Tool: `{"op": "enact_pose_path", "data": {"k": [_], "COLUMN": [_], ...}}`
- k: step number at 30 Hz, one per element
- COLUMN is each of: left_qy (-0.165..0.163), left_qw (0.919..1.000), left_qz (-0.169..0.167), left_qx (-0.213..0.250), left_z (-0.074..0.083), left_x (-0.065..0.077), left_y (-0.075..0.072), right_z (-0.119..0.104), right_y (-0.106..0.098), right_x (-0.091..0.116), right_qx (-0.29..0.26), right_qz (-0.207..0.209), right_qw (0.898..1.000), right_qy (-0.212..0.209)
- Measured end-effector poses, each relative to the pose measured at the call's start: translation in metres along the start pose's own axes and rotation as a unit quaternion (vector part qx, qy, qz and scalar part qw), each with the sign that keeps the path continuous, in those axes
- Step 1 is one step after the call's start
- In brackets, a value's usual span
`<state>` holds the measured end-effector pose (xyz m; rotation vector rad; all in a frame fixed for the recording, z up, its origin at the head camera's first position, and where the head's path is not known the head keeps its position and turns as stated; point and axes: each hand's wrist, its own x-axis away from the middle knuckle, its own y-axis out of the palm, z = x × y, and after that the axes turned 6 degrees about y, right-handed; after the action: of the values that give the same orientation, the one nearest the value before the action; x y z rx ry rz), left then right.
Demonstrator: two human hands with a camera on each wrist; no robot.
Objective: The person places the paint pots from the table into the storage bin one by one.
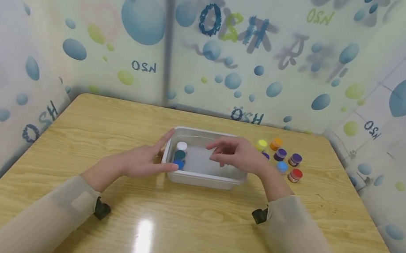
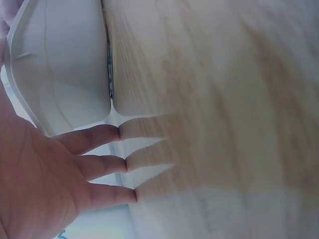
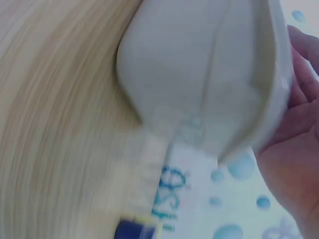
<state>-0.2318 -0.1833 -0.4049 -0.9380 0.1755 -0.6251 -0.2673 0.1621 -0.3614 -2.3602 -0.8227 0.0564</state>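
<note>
Loading of small paint pots into the white plastic tub (image 1: 202, 180) at table centre appears to be the step in hand: three pots, white (image 1: 182, 146), dark green (image 1: 180, 155) and blue (image 1: 178, 164), stand in a column against the tub's 9 o'clock wall. Left hand (image 1: 142, 162) lies flat against that outer wall with fingers straight and slightly apart, while right hand (image 1: 236, 153) hovers over the tub's interior, fingers loosely curled and holding nothing visible. Remaining pots (image 1: 281, 158) sit clustered on the table (image 1: 185, 231) at the tub's 2 o'clock, so the next move likely calls for a right-hand reach to pinch one.
</note>
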Motion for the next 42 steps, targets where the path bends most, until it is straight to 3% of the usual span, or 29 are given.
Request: {"op": "enact_pose_path", "data": {"k": [11,25,33,42], "left_qy": [0.004,0.004,0.005,-0.003], "left_qw": [1.0,1.0,1.0,1.0], "left_qz": [0.002,0.004,0.005,0.004], "left_qx": [-0.005,-0.002,-0.002,0.002], "left_z": [0.002,0.001,0.001,0.001], "left_x": [-0.001,-0.002,-0.001,0.0], "left_y": [0.001,0.002,0.0,0.0], "right_z": [0.049,0.118,0.146,0.167], "right_y": [-0.044,-0.084,-0.104,-0.105], "right_x": [0.067,0.141,0.157,0.153], "right_qx": [0.001,-0.006,0.039,0.049], "right_qz": [0.115,0.167,0.177,0.164], "right_qw": [0.992,0.978,0.966,0.963], "right_qy": [0.061,0.123,0.187,0.206]}}
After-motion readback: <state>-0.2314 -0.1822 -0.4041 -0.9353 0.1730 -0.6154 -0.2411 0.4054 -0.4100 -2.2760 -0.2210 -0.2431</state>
